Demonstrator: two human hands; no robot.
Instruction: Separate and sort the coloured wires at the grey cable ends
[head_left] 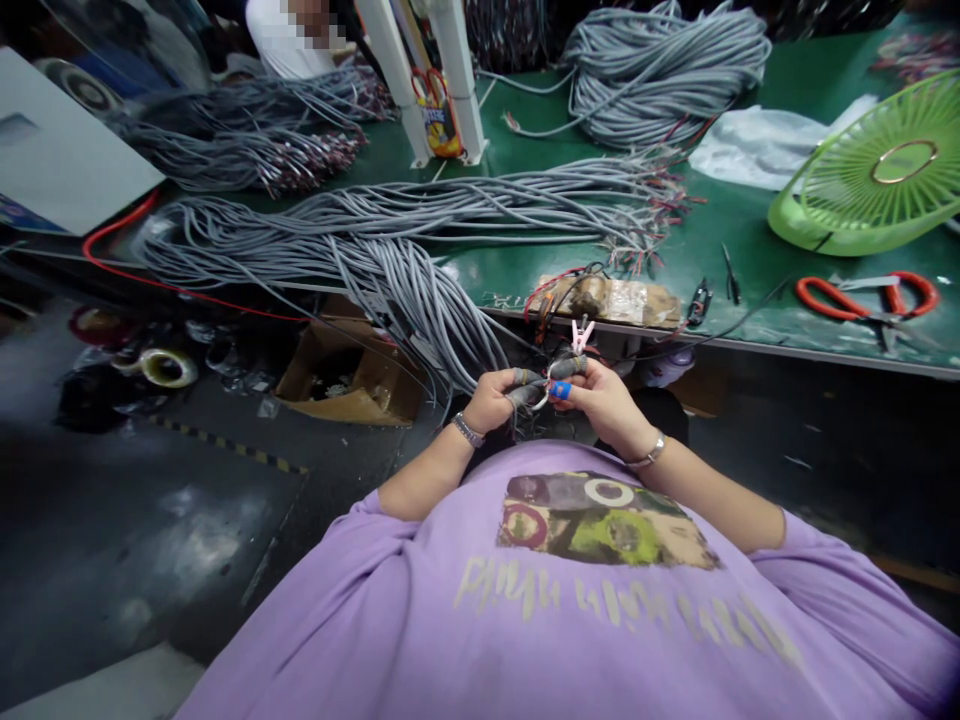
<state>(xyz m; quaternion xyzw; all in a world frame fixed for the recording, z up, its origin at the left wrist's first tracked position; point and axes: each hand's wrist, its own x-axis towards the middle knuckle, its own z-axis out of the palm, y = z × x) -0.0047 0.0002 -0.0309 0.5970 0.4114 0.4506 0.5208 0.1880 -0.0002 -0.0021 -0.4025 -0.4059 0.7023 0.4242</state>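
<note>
- Below edge of green table [750,250], close to chest: both hands meet, wrists bent inward.
- L hand [491,400]: taped fingers curled tight round cable end [534,390].
- R hand [607,398]: thumb + fingers pinch same cable end, knuckles up.
- Gray cable bundle [420,290] hangs off table, just left of hands.
- Pink clip [581,335] just above.

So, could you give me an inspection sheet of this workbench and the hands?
Surface: green table, crowded.
Job's things: wire ends pinched between both hands just off the table edge; pink clip above them.
Clutter: red scissors, green fan, white plastic bag.
Hands: left hand and right hand both closed on the wire ends, fingertips wrapped.
Cables: grey cable bundles lie across the table, one drooping over its edge.
Surroundings: cardboard box and tape roll on the floor; another person opposite.
</note>
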